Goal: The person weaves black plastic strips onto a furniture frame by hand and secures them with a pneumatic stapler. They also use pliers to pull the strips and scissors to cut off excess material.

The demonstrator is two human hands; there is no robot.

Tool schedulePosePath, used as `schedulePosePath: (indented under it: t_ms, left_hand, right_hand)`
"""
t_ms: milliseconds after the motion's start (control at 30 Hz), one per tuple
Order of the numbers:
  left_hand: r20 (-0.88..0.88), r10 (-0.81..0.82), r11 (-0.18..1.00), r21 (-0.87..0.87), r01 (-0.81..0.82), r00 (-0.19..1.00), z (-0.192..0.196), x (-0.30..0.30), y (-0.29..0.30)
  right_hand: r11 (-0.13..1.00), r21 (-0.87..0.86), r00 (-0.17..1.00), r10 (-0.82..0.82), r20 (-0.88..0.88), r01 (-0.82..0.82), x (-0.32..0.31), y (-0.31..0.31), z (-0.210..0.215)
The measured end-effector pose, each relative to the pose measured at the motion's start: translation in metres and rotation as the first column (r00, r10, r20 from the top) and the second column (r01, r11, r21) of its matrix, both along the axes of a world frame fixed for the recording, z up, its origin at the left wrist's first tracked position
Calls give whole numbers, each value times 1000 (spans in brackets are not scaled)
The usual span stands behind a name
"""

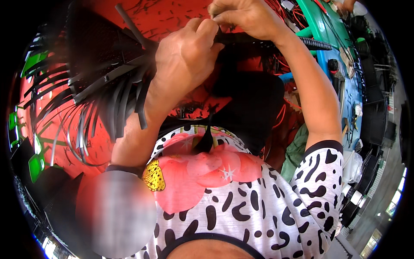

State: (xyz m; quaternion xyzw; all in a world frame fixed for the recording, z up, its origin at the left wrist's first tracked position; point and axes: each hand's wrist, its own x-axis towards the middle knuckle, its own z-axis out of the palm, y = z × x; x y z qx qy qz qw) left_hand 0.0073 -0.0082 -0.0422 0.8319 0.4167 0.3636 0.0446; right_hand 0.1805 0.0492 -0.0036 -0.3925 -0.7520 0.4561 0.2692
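Weaving the black strips, lots still loose

Both my hands are up close on the woven piece (pixel 103 47): left hand (pixel 185 56) clamped round the black rod (pixel 276 41), right hand (pixel 246 17) pinching a strip end. One patch looks woven, but plenty of loose strips (pixel 99 108) hang below, so I'd guess maybe halfway.

A red floor (pixel 164 17) littered with black scraps, a green-blue table (pixel 332 30) at right, green blocks (pixel 35 166) left.

Red floor (pixel 159 17), green-blue table (pixel 332 39) at right, bright daylit windows (pixel 394 203).
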Motion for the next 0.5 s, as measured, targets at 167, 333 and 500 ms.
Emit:
schedulePosePath:
  t_ms: [167,333,500]
  left_hand:
    - [-35,-31,994,100,35,999,3,13,2]
    - [-56,9,999,31,-7,998,1,4,3]
    - [-29,-98,987,123,101,995,5,8,4]
  right_hand:
    - [929,326,981,193,-21,-176,14,27,-26]
    - [675,628,905,-409,-120,389,28,-1,-32]
    - [135,816,101,-990,94,562,238,-102,-45]
